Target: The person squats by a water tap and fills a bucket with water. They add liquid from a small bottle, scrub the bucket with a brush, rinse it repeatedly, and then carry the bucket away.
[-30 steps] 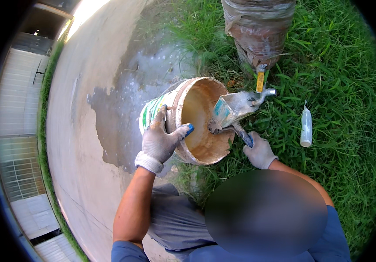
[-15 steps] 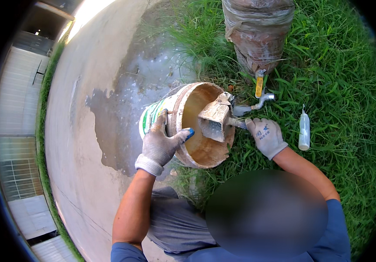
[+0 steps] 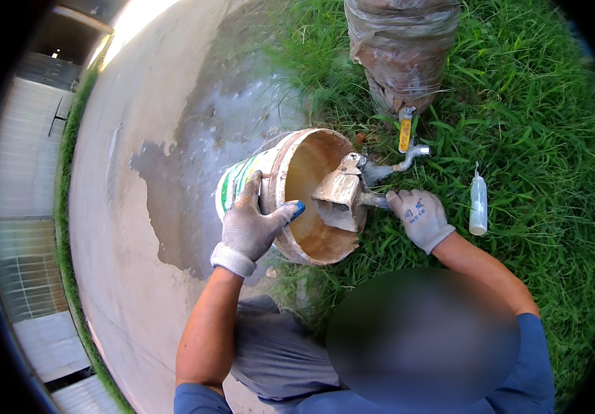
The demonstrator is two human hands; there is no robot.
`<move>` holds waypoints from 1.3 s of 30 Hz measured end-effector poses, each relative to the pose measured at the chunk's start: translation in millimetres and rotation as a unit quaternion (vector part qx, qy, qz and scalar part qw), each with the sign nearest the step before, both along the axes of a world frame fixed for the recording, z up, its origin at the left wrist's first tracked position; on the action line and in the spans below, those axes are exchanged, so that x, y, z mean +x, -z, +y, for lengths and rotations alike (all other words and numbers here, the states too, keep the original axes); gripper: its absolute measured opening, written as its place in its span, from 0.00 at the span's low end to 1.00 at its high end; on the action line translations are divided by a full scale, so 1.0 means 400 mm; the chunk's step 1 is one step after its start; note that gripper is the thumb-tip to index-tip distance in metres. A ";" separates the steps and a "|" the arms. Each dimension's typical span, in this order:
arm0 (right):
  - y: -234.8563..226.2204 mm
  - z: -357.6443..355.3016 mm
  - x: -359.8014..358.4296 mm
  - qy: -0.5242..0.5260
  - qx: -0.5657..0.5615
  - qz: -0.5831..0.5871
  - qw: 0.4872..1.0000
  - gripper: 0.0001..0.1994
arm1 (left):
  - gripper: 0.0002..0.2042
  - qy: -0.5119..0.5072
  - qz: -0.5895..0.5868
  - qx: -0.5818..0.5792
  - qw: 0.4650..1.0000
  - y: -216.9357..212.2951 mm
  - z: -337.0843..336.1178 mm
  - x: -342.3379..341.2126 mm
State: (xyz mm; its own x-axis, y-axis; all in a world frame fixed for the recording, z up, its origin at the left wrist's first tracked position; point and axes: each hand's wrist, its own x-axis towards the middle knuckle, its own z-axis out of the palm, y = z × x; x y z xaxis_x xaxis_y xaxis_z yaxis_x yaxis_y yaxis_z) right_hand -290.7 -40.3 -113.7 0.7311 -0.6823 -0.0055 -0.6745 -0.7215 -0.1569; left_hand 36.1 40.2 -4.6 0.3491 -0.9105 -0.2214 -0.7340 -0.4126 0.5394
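Observation:
A white bucket [image 3: 286, 165] with green marks lies tilted, its mouth facing right and its inside coated brown. Against its side my left hand [image 3: 249, 228], in a dirty grey glove, grips it with the thumb over the rim. My right hand [image 3: 422, 217], also gloved, is closed around the handle of a mortar-crusted, box-shaped scoop [image 3: 339, 192]. The scoop's head is at the bucket's mouth, partly inside. Just beyond it is a metal tap [image 3: 418, 153] with a yellow lever [image 3: 404, 134]. What looks like water runs from the tap toward the scoop.
A plastic-wrapped post [image 3: 408, 62] stands behind the tap. A clear squeeze bottle [image 3: 478, 203] lies in the grass [image 3: 532, 138] at right. Wet concrete [image 3: 187, 207] spreads left of the bucket. Pale panelled walls [image 3: 25, 172] line the far left.
The scoop has turned slightly at the bucket's mouth. Both hands keep their holds, and the whole view has shifted a little.

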 end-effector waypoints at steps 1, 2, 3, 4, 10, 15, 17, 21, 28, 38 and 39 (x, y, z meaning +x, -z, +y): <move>0.003 0.002 -0.004 0.002 0.008 -0.013 1.000 0.14 | 0.50 0.001 0.002 -0.008 1.000 0.008 -0.001 0.002; 0.005 0.004 -0.009 0.003 0.015 -0.026 1.000 0.15 | 0.48 0.002 0.005 -0.017 1.000 0.012 -0.001 0.002; 0.003 0.010 -0.017 0.010 0.028 -0.023 0.999 0.15 | 0.48 -0.001 0.002 -0.012 1.000 0.011 0.000 -0.001; 0.002 0.021 -0.021 0.015 0.042 -0.024 0.999 0.15 | 0.48 -0.006 -0.004 -0.005 1.000 0.009 0.003 -0.001; -0.015 0.090 -0.097 0.079 0.079 -0.074 0.991 0.16 | 0.47 0.005 -0.059 0.017 0.998 -0.021 -0.010 -0.010; -0.009 0.140 -0.137 0.111 0.095 -0.139 0.979 0.17 | 0.48 -0.011 -0.032 0.022 0.999 -0.019 -0.043 -0.037; -0.015 0.148 -0.132 0.124 0.112 -0.175 0.970 0.17 | 0.48 -0.014 -0.031 0.027 0.999 -0.013 -0.054 -0.043; -0.037 0.159 -0.118 0.188 0.219 -0.220 0.932 0.16 | 0.47 -0.008 -0.021 0.011 1.000 0.011 -0.071 -0.033; -0.071 0.154 -0.127 0.281 0.440 -0.256 0.813 0.16 | 0.48 -0.004 -0.018 0.010 1.000 -0.005 -0.091 -0.047; 0.048 0.136 -0.100 0.276 0.809 -0.328 0.403 0.12 | 0.48 -0.003 -0.033 0.008 0.999 -0.002 -0.064 -0.040; 0.076 0.133 -0.096 0.262 0.835 -0.329 0.356 0.12 | 0.48 -0.004 -0.030 0.015 0.999 -0.011 -0.064 -0.041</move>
State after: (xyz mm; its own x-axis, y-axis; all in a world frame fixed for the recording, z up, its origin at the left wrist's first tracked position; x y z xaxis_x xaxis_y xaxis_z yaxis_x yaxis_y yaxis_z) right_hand -329.2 12.7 -144.0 0.7236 -0.1736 -0.6680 -0.0688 0.9449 -0.3200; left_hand 19.7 14.6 -0.2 0.3707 -0.9007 -0.2264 -0.7612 -0.4343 0.4816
